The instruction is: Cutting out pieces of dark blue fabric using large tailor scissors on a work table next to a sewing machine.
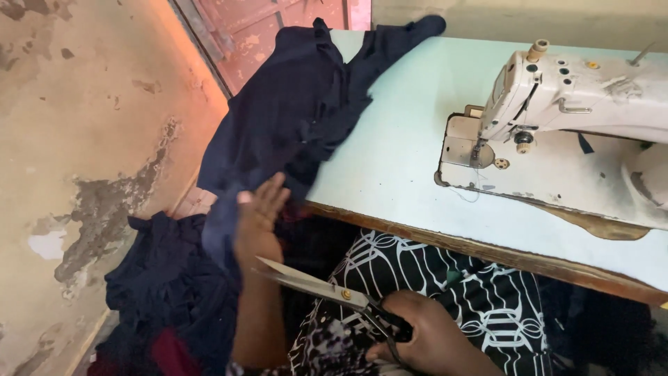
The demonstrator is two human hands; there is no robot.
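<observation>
Dark navy cloth (292, 118) drapes off the table's (396, 160) left edge toward my lap; looks soft, light, floppy, so best gripped at a bunched fold. My left hand (257, 223) lies on it, fingers spread flat, gripping nothing. My right hand (424, 341) is closed round the scissors (327, 285), blades parted. White sewing machine (577, 104) stands right. No labels seen.

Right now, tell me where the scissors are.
In the head view, the scissors are low centre, held in the right hand, blades pointing toward the left hand on the dark fabric.

Matt navy cloth (278, 118); shiny metal scissors (327, 287); smooth glossy table (396, 160).
</observation>
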